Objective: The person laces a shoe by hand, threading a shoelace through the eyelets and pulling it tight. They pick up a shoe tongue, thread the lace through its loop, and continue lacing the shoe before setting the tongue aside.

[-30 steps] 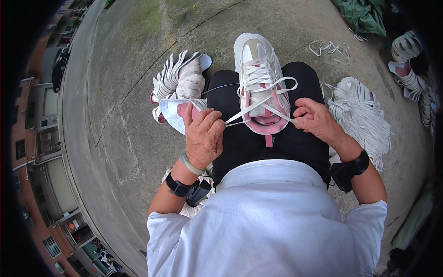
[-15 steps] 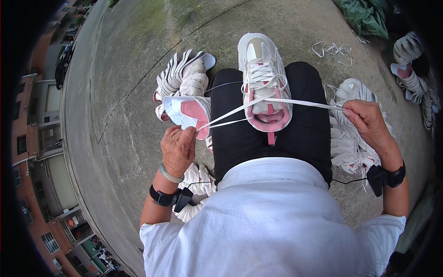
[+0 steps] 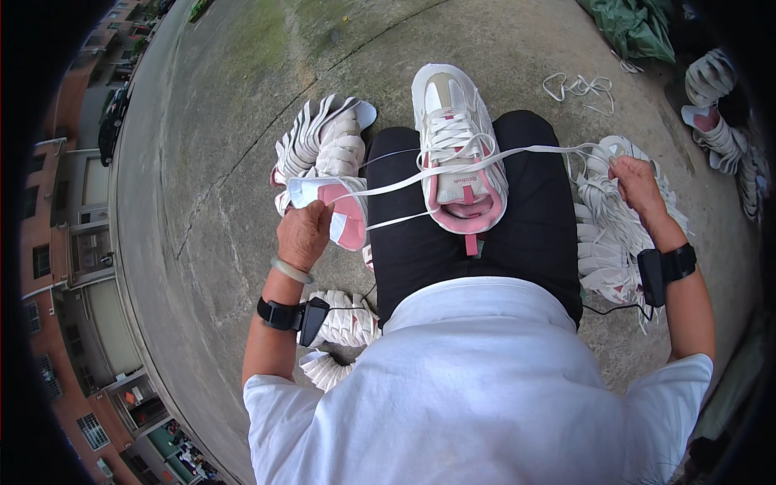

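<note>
Shoelace [image 3: 525, 151], white, is stretched taut across your lap from both hands. Your left hand [image 3: 305, 234] is closed on one lace end, low by your left knee, just over a pink-lined shoe [image 3: 335, 212] on the ground. Your right hand [image 3: 635, 181] pinches the other end, out wide over the pile of white shoes [image 3: 608, 234] on your right. The sneaker [image 3: 458, 149], white with pink lining, sits toe-away on your black-trousered lap [image 3: 533, 234], tongue up. Judgement: pull both ends evenly so the crossings seat flat and the ends match in length; keep the sneaker steady on your thighs so it doesn't tip. Loose laces [image 3: 580, 87] lie on the concrete [image 3: 202, 162] ahead, more shoes [image 3: 319, 141] to the left.
</note>
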The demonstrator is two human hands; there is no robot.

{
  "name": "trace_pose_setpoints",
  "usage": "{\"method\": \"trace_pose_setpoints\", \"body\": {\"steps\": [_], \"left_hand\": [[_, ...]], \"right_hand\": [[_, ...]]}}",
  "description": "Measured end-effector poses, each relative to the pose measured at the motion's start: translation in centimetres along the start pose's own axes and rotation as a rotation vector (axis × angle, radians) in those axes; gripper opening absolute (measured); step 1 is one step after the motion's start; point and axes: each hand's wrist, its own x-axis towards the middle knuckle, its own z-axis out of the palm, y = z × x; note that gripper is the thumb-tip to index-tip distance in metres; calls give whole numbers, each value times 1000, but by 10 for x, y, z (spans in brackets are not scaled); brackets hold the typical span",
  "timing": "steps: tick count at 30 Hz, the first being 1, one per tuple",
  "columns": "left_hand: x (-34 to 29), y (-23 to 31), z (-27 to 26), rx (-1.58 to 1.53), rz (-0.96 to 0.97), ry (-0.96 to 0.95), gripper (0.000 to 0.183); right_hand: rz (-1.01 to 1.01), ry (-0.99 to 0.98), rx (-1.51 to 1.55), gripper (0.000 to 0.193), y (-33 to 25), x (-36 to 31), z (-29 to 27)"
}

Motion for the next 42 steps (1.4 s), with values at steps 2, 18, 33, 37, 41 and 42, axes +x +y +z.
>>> {"method": "trace_pose_setpoints", "body": {"steps": [2,18,33,37,41,42], "left_hand": [[-2,-3,21,-380,-39,-238,29],[61,136,-3,-1352,-110,-838,31],[52,109,-17,-1259,-35,-452,25],[54,94,-16,-975,108,16,13],[64,92,-23,-165,398,498,9],[61,88,-17,-165,394,500,9]], "right_hand": [[256,-178,276,22,-18,-18,45],[-187,-195,792,13,-77,-3,148],[-308,-93,789,14,-75,-1,158],[-350,-26,698,8,-82,-5,157],[-445,71,424,7,-82,-4,156],[-670,172,198,7,-85,-4,155]]}}
